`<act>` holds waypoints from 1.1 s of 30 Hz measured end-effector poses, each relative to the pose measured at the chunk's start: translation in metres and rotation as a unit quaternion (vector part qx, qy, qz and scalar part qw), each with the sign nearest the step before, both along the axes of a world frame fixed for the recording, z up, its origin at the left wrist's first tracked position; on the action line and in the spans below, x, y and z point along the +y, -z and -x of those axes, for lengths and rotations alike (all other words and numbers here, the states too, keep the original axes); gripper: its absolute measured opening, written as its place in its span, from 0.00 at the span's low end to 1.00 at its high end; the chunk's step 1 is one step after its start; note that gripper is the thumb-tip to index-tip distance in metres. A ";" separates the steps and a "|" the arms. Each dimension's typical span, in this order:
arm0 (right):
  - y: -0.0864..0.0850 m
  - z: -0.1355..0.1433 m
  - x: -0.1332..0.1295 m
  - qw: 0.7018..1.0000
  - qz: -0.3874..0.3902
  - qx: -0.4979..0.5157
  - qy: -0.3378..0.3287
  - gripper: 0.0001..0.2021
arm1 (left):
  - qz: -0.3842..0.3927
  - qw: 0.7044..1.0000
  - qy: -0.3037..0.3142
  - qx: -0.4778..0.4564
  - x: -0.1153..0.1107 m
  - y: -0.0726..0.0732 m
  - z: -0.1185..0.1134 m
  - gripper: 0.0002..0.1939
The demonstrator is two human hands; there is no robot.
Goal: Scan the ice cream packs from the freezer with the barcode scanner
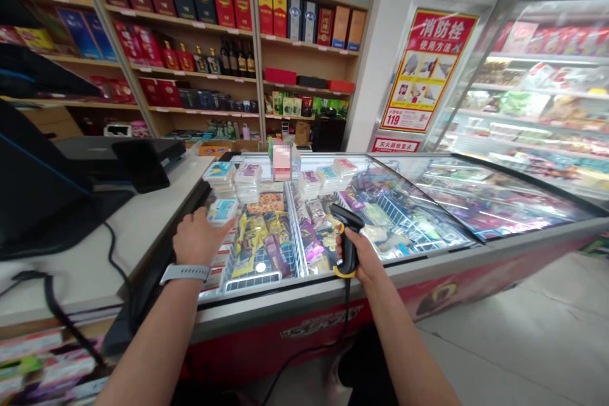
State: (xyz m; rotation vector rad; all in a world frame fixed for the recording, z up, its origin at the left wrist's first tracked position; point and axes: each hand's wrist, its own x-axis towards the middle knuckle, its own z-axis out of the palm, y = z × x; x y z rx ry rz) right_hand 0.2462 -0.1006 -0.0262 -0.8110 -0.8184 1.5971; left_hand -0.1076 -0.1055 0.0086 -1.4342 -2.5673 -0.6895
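One scanner [346, 238], black with a yellow base, gripped upright in the right hand [358, 257] over the freezer [428, 269] glass. Left hand [197, 238], fingers loose, rests on one pale blue packet [222, 209] at the freezer's left end. Two packet stacks [235, 179] stand just behind. One wristband [185, 273].
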 end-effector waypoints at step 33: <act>0.004 -0.002 -0.003 0.995 -0.046 0.062 0.069 0.20 | 0.107 0.851 0.130 -0.497 0.176 -0.019 -0.167 0.19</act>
